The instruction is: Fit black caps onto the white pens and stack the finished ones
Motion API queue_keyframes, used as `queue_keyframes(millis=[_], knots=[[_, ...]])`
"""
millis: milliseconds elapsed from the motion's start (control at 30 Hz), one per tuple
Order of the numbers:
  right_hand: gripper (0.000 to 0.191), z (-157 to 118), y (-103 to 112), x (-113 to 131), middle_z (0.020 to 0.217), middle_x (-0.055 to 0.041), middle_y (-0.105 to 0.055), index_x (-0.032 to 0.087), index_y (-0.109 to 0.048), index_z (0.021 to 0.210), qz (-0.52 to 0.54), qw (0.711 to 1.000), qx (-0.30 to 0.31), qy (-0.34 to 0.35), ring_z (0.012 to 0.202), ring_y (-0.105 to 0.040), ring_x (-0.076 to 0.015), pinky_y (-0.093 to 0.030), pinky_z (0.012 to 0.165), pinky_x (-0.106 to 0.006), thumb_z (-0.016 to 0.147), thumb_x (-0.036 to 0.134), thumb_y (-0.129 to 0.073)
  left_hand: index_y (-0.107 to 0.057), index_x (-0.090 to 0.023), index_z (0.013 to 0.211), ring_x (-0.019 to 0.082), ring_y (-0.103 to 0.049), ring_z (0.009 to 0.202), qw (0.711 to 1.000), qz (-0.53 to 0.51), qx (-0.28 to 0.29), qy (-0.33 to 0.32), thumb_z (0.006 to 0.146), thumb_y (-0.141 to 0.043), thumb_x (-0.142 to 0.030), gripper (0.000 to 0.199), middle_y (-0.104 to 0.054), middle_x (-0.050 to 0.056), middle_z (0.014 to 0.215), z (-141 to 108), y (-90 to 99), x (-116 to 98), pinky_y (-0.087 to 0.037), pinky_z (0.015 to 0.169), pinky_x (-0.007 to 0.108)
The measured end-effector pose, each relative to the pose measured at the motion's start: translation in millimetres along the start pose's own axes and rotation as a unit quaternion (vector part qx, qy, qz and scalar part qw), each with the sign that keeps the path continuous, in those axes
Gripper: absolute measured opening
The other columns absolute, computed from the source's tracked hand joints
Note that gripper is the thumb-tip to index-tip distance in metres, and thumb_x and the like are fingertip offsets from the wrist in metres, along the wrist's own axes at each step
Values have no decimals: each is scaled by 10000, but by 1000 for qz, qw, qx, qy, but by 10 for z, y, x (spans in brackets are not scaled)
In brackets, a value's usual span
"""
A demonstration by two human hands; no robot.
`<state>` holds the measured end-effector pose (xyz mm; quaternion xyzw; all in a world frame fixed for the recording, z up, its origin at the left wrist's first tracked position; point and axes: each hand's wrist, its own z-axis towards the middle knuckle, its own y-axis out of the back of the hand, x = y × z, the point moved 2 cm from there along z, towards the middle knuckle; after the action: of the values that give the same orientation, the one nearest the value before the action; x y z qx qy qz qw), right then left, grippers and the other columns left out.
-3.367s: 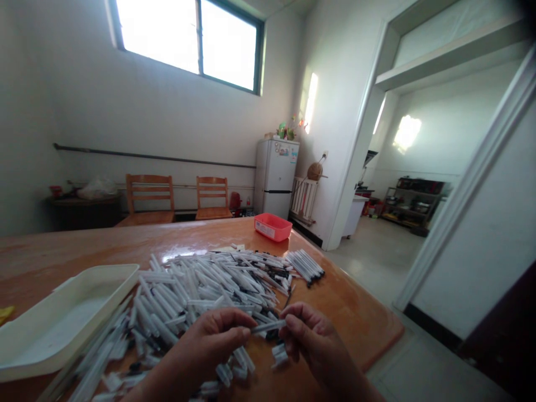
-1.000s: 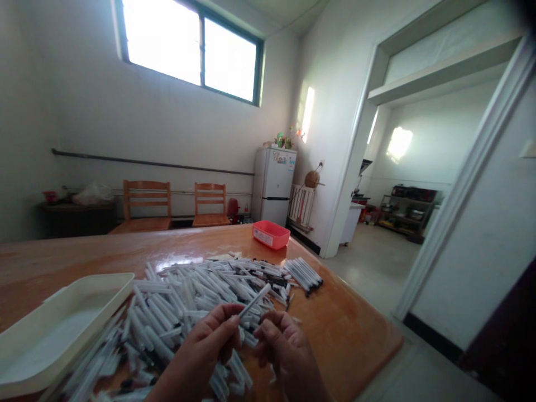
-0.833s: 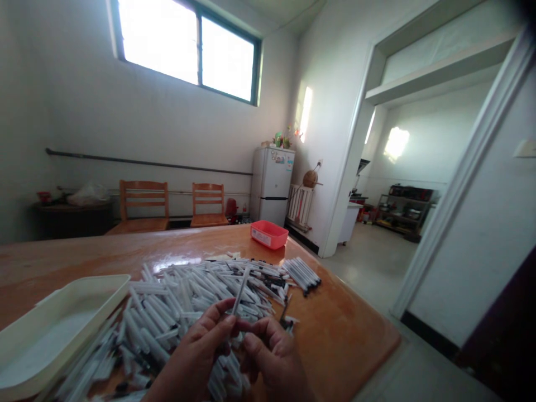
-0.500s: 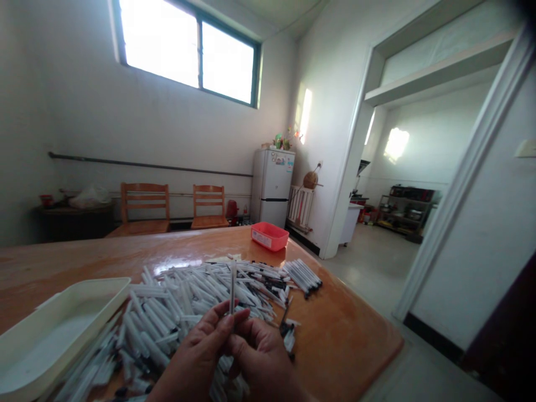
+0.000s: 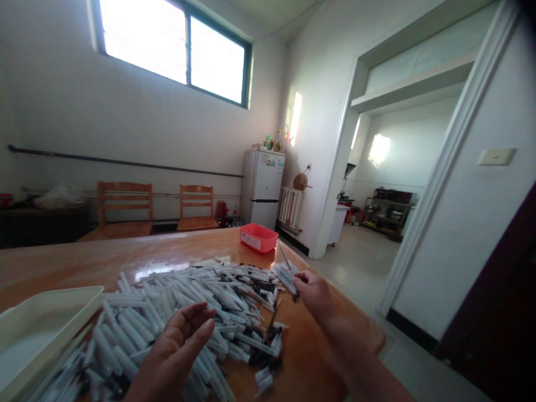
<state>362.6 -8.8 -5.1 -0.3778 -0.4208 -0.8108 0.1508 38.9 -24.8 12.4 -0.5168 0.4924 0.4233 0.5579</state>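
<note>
A large heap of whitish pen barrels [image 5: 142, 307] with dark small parts among them covers the middle of the wooden table [image 5: 318, 346]. Over the heap's near side is my left hand [image 5: 176, 340], fingers apart and nothing between them. My right hand [image 5: 312, 290] is at the right, pinching a thin pen [image 5: 285, 258] that points up and left. It is right beside a neat row of pens [image 5: 285, 276] with dark tips, partly behind the fingers.
A red plastic basket [image 5: 258, 238] stands at the table's far edge. At the left lies a cream tray [image 5: 46, 321]. Beyond the table are two wooden chairs [image 5: 125, 206], a fridge [image 5: 263, 184] and a doorway.
My hands were together holding an upright pen. Now they are apart: the right has moved to the pen row with a pen, and the left has opened. The view has turned slightly right.
</note>
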Motion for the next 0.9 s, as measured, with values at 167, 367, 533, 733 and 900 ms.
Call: queue_keyframes(millis=[167,367,533,733,900], knots=[[233,309,63,-474,766,-76,-738,182,-758,783,-97,995,-23,-25,717,-639,-202,-393,640,-273,812,319,-572,-638,-202,1084,306,-635,1141,999,26,-20,-24,675,-789,-466,509,-731,101,1094,26,4,91,-410,1058,419],[243,350,-30,-727,906,-94,-761,188,-780,840,-160,986,-11,-42,836,-658,-205,-403,693,-255,832,320,-577,-637,-223,1107,323,-607,1190,997,71,-6,-26,714,-759,-521,508,-705,96,1168,75,66,161,-373,1098,467],[275,370,-61,-781,955,-89,-760,207,-785,870,-183,983,4,-31,851,-662,-202,-401,679,-254,867,350,-550,-675,-225,1067,345,-594,1208,994,107,15,-13,673,-779,-562,529,-713,91,1145,109,97,159,-396,1091,473],[306,381,-73,-810,977,-102,-758,199,-793,911,-196,980,14,-24,889,-664,-207,-416,735,-254,892,346,-524,-664,-224,1100,340,-571,1242,992,124,6,-11,730,-730,-562,505,-687,104,1219,90,97,133,-332,1134,486],[326,383,-82,-826,963,-102,-756,187,-792,914,-198,980,22,-19,894,-658,-204,-423,750,-245,904,335,-502,-658,-216,1108,337,-563,1256,990,140,19,-5,700,-728,-600,564,-686,109,1232,113,112,144,-373,1115,457]])
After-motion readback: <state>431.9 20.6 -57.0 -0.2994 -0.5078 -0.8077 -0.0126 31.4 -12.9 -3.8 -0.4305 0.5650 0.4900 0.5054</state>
